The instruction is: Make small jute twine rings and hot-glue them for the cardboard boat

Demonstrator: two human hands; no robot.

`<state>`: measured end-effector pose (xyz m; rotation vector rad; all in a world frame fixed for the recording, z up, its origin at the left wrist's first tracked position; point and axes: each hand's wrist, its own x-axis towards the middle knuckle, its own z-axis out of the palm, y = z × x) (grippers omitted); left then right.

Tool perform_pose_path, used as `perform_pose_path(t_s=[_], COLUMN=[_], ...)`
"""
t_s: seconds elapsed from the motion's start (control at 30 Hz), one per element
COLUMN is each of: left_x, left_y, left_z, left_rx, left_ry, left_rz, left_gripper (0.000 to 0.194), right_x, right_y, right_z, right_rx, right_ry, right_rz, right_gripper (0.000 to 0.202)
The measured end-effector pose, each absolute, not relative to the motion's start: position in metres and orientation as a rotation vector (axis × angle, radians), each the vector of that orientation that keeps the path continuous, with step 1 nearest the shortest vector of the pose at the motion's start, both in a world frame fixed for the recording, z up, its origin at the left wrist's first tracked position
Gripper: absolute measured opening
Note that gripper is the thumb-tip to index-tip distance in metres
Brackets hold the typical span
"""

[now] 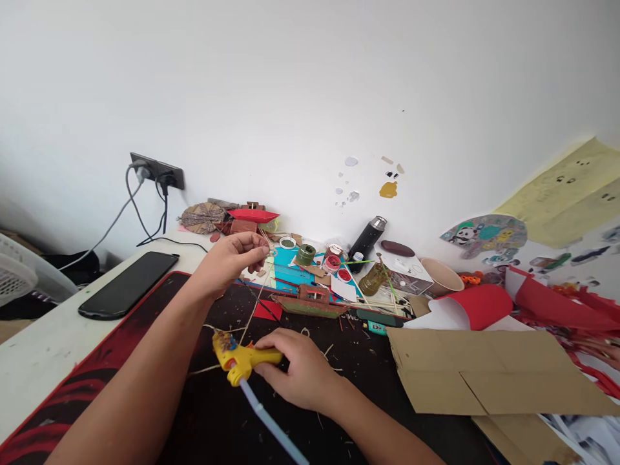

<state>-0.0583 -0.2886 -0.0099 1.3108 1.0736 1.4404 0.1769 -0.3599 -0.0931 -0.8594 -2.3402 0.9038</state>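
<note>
My right hand (301,367) is wrapped round the handle of a yellow hot glue gun (242,359), low over the dark mat. A long translucent glue stick (271,423) sticks out of its back end toward me. Raised to the left, my left hand (242,253) has thumb and fingers pinched together on a thin piece of twine (253,307), which runs down behind the glue gun. A small model boat (312,302) with a brown cabin and greenish hull sits just beyond my hands. Beside it lies a piece of red paper (268,310).
A phone (128,285) lies left on the white table (39,358). Paint jars (306,254), a black thermos (368,237) and a glass bottle (372,279) stand at the back by the wall. Cardboard (484,368) and red paper rolls (487,305) cover the right side.
</note>
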Motion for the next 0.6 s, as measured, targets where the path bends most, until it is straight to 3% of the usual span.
perform_pose_path(t_s=[0.4, 0.6], left_x=[-0.085, -0.09], left_y=[-0.284, -0.337], left_z=[-0.01, -0.024], left_rx=[1.075, 1.078], left_ry=[1.046, 1.105], left_rz=[1.709, 1.594], left_gripper=[0.028, 0.03], right_x=[0.18, 0.186], right_y=[-0.353, -0.341], right_z=[-0.098, -0.097], right_rx=[-1.051, -0.995], right_ry=[-1.823, -1.505], right_rz=[1.328, 1.562], right_gripper=[0.029, 0.05])
